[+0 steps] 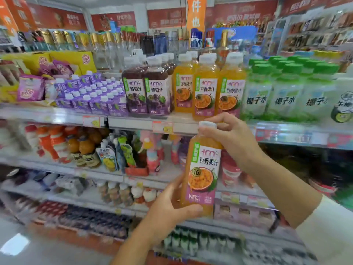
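Orange plastic juice bottle [202, 175] is upright just below the white metal shelf [133, 123]. Left grip [172, 209] curls round its base and right grip [229, 134] closes round its neck. Full, it is probably heavy and slippery.

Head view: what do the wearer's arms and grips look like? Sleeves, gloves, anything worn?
Each grip is a bare hand: left hand and right hand show no gloves, and no rings or watch are visible. The right arm wears a white long sleeve, its cuff sitting partway up the forearm. The left forearm is uncovered as far as the frame shows.
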The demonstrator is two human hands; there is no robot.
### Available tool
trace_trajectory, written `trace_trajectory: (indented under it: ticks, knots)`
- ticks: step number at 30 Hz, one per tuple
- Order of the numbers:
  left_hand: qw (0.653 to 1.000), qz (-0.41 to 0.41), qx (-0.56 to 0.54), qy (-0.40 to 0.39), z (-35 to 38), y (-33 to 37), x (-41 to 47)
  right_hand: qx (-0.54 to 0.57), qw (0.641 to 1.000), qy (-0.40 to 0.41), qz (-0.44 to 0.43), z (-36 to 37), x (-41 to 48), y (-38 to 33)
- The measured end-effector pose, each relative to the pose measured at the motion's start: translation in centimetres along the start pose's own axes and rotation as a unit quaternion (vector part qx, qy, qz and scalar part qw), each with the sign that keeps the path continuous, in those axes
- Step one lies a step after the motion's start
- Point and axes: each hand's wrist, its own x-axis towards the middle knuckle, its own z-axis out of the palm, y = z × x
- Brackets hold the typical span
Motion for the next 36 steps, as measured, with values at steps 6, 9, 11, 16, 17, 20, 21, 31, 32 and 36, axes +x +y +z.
trace_trajectory:
  ticks: [6,9,11,16,17,20,21,31,32,36]
  knots:
    - [1.0,-0.011,0.004,0.005,0.4,-1.2,-2.6,0.01,0.999,0.002,0.038,1.0,-2.7,1.3]
    - [1.0,-0.009,-0.009,-0.005,-0.7,-1.8,-3.1,0.005,0.999,0.008,0.05,2.3,-3.4,1.6]
    - [1.0,-0.006,0.006,0.001,-1.2,-2.1,-3.2,-0.009,0.998,0.012,0.066,3.1,-3.6,1.9]
    - [0.998,0.015,0.06,0.024,-2.5,-2.8,-2.8,0.045,0.993,0.057,0.094,4.3,-3.6,2.5]
    - [0.999,0.012,0.046,0.009,-2.9,-3.0,-2.7,0.086,0.99,0.061,0.095,4.4,-3.7,2.7]
    - [0.992,-0.042,-0.1,-0.063,-4.1,-3.9,-2.1,0.196,0.975,0.054,0.09,4.4,-3.6,3.0]
    - [0.979,-0.069,-0.17,-0.088,-4.4,-4.2,-1.7,0.214,0.972,0.046,0.085,4.5,-3.4,3.1]
    - [0.991,0.022,0.049,0.121,-3.0,-2.5,1.9,0.088,0.993,-0.024,0.073,3.0,0.4,4.7]
    - [0.985,0.038,0.074,0.148,-2.3,-2.5,2.2,0.086,0.993,-0.021,0.077,2.8,0.8,5.1]
    - [0.961,0.046,0.145,0.229,0.7,-3.0,3.0,0.058,0.995,-0.032,0.076,1.2,2.4,6.4]
